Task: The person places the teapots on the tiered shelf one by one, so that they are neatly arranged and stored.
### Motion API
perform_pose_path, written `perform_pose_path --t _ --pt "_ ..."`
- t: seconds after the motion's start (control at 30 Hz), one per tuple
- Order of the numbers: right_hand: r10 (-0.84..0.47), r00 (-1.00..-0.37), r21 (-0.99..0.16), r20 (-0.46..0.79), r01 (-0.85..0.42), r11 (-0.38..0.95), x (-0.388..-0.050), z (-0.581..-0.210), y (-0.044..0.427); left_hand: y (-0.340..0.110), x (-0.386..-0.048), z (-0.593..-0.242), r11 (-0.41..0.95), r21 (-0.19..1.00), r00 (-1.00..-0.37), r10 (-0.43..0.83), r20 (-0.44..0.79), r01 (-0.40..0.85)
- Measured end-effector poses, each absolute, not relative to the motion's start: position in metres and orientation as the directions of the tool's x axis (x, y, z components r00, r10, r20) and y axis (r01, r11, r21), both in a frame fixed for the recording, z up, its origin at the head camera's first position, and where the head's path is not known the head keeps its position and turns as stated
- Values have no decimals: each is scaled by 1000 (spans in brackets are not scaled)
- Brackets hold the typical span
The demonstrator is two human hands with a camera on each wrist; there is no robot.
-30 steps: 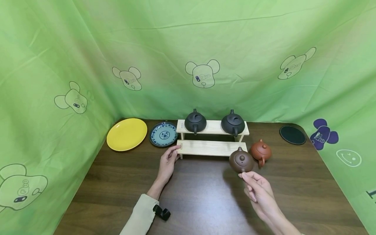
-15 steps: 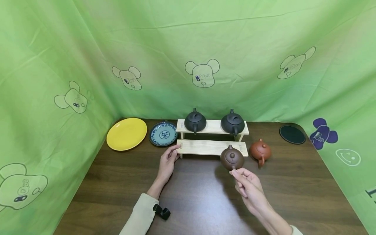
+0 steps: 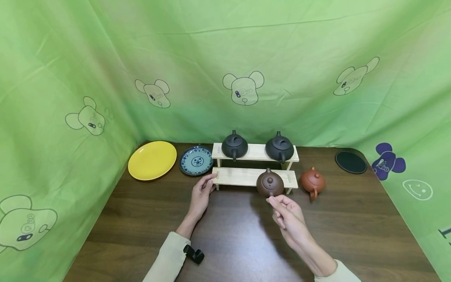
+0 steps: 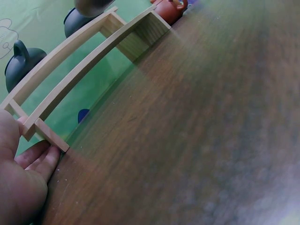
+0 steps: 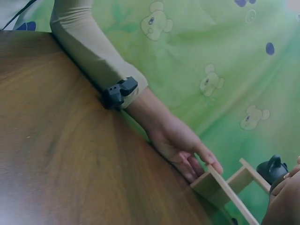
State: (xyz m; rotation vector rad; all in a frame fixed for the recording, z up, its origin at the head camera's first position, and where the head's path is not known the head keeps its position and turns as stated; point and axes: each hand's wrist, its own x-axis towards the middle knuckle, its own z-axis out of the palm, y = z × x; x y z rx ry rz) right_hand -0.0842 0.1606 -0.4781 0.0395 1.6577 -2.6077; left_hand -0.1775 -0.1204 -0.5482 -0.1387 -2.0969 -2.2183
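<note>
My right hand (image 3: pixel 290 221) pinches the handle of a dark brown teapot (image 3: pixel 269 183) and holds it upright at the front of the two-tier wooden rack (image 3: pixel 239 176). Its shadow falls on the table, and whether its base touches the lower shelf cannot be told. My left hand (image 3: pixel 200 199) grips the left end of that shelf; in the left wrist view, fingers (image 4: pixel 44 159) lie against the rack's leg. Two black teapots, a left one (image 3: pixel 234 145) and a right one (image 3: pixel 279 148), stand on the upper shelf. A reddish-orange teapot (image 3: pixel 312 182) sits on the table right of the rack.
Left of the rack lie a blue patterned plate (image 3: pixel 196 161) and a larger yellow plate (image 3: pixel 152 161). A dark oval mat (image 3: pixel 350 162) lies at the back right of the brown table (image 3: pixel 141 235). Green printed cloth (image 3: pixel 197 47) hangs behind and at both sides.
My right hand has carried the brown teapot leftward and slightly farther back, from beside the reddish-orange teapot to in front of the lower shelf. My left hand has stayed at the rack's end.
</note>
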Motion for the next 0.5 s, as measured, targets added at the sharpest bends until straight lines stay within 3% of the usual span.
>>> perform_pose_path --t 0.5 --pt "-15 -986 -892 -169 159 -423 -106 -479 136 -121 -177 -546 -59 991 -993 0 121 121"
